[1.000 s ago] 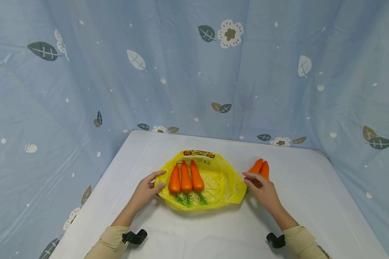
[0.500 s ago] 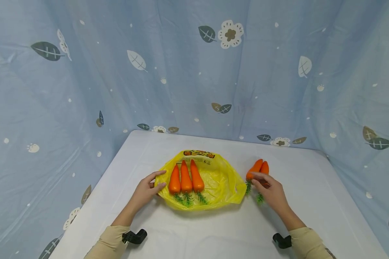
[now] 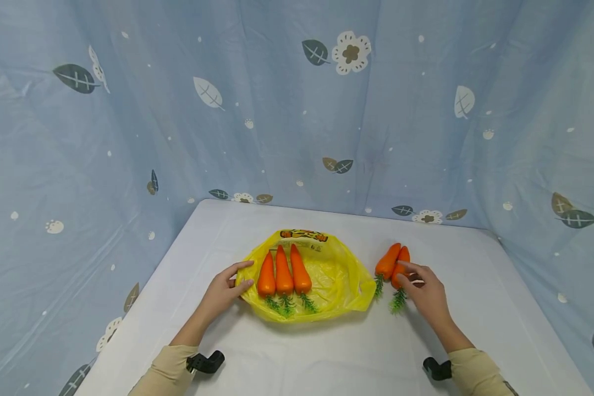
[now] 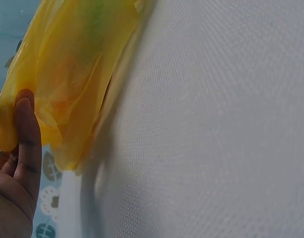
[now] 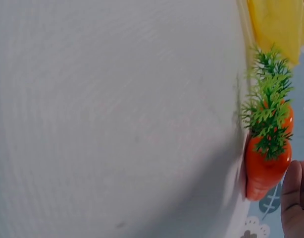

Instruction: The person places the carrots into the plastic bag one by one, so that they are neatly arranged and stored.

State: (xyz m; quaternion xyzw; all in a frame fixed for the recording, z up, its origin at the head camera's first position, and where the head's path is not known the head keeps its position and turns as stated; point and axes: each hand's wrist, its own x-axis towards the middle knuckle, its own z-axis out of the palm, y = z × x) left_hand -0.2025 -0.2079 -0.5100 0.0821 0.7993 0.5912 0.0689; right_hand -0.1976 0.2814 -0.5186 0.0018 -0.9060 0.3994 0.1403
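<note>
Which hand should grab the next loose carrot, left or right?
Right. The right hand already touches the two loose carrots beside the yellow bag, while the left hand holds the bag's far edge.

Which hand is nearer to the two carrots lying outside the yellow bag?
Right. The right hand touches the two carrots beside the yellow bag; the left hand holds the bag's far edge.

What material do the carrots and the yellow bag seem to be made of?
The carrots: probably plastic or foam; the orange skin is smooth with a slight sheen, and the green tops look stiff and moulded. The yellow bag: thin plastic film, crinkled, glossy and half see-through in the left wrist view.
</note>
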